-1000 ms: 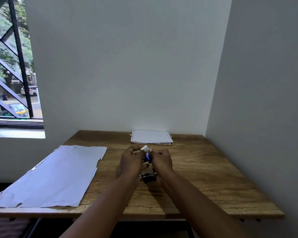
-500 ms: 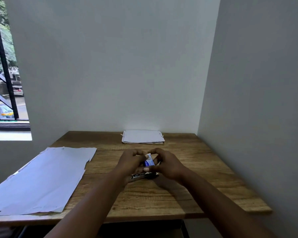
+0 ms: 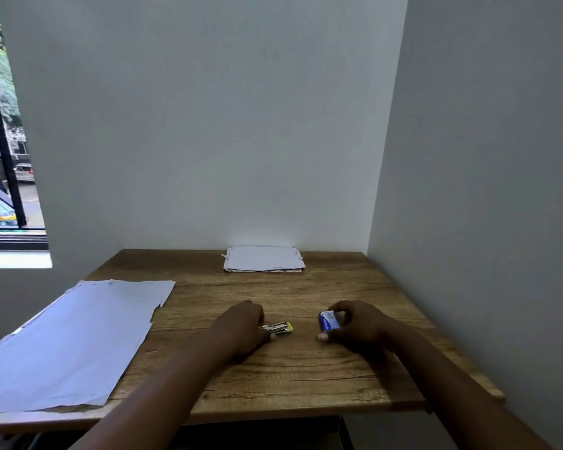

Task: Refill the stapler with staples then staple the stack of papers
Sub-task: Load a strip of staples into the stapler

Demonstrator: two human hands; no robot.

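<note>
Small silver metal stapler (image 3: pixel 277 327) now lies on the table under the left hand (image 3: pixel 239 323) fingers – the right hand (image 3: pixel 355 323), parted from it, pinches the blue staple box (image 3: pixel 329 320) just beside – refilling not begun.

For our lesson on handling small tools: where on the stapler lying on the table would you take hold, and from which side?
Probably pinch the stapler across its long narrow sides, coming from above. It lies flat on the table, yellow end pointing right, with the left hand already at its left end.

A plain office corner: a wooden worktop (image 3: pixel 273 378) against bare walls, paper stacks (image 3: pixel 263 258), a barred street-side window (image 3: pixel 4 157).
</note>
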